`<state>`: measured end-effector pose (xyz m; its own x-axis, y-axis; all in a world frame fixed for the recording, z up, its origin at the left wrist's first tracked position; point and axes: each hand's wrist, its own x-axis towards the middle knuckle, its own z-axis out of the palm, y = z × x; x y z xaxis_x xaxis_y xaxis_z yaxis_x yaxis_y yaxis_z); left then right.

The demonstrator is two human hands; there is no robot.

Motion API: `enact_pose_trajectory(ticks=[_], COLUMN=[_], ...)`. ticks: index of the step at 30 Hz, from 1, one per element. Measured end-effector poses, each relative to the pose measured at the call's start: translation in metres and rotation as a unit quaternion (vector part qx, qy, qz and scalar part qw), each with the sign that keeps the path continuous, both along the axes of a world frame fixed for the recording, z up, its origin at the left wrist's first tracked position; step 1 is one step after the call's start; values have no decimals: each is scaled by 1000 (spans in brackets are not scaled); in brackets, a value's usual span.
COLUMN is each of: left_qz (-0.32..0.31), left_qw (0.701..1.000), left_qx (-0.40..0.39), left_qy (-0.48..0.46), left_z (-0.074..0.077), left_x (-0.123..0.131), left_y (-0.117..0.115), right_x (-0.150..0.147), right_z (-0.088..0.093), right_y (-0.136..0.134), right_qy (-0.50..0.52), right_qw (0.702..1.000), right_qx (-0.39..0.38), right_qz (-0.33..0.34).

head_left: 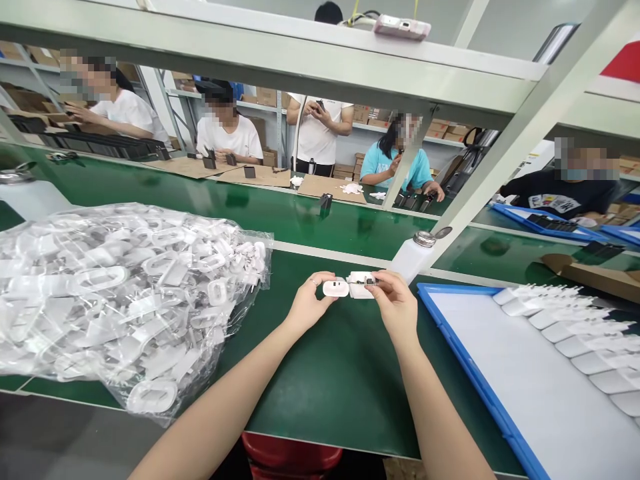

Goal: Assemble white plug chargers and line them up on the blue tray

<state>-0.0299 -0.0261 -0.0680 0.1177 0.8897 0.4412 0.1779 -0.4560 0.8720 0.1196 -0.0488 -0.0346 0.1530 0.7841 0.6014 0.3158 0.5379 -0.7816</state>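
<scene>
My left hand (313,299) pinches a white oval plastic end cap (335,288) with small dark slots in its face. Close beside it, my right hand (397,300) grips a white plastic housing (359,288), on which small dark electronic parts show along the upper side. The cap and the housing are held side by side above the green table; whether they touch I cannot tell. On the left lies a big clear plastic bag (145,293) full of loose white plastic parts.
A blue-rimmed tray (470,373) on the right holds a row of white parts. White pump bottles stand behind my hands (413,257) and at far left (33,197). A slanted metal post (500,140) rises at right. Several people sit or stand across the bench.
</scene>
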Motion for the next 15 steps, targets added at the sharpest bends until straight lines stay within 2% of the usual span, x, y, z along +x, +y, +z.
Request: enact_pose_trajectory(ticks=[3, 7, 10, 15], left_qz=[-28, -74, -36, 14], left_qw=[999, 993, 995, 991], left_qx=[-28, -82, -89, -7], left_qy=[-33, -30, 34, 135], left_z=[2, 6, 9, 17], left_x=[0, 1, 3, 6], left_y=[-3, -8, -12, -19], right_x=[0, -3, -5, -8], right_z=[1, 2, 2, 0], right_y=[-1, -1, -1, -1], right_qy=[26, 60, 47, 2], right_qw=[999, 991, 984, 979], right_qx=[-16, -76, -107, -116], right_qz=[15, 91, 135, 165])
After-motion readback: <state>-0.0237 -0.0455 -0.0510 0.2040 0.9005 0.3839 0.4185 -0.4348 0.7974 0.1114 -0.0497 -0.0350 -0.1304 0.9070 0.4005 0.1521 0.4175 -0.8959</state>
